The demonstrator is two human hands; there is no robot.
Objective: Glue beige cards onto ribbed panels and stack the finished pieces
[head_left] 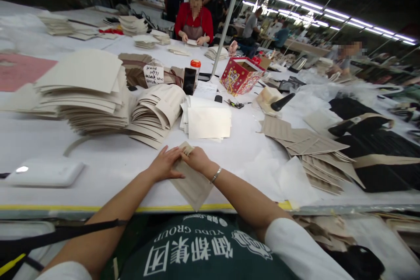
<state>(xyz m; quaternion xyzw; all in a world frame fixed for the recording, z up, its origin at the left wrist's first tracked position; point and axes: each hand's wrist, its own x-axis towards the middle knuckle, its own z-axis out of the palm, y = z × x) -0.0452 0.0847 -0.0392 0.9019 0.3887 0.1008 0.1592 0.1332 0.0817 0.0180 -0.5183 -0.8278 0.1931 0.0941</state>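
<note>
Ideally, the left hand [166, 165] steadies the tan panel [194, 183] lightly, thumb apart from its fingers, while the curled right hand [198, 160] works at the far end (whether its fingertips pinch, I cannot tell). The panel lies slantwise on the table [114, 155], near corner over the yellow strip [82, 208]; best keep it flat, uncreased.

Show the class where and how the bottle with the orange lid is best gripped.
I would take the bottle by its lid, fingers around it, coming from above. It stands upright with the lid uncovered on top, while the phone stands in front and hides much of its body, so a low grip from the near side would probably bump the phone.
</note>
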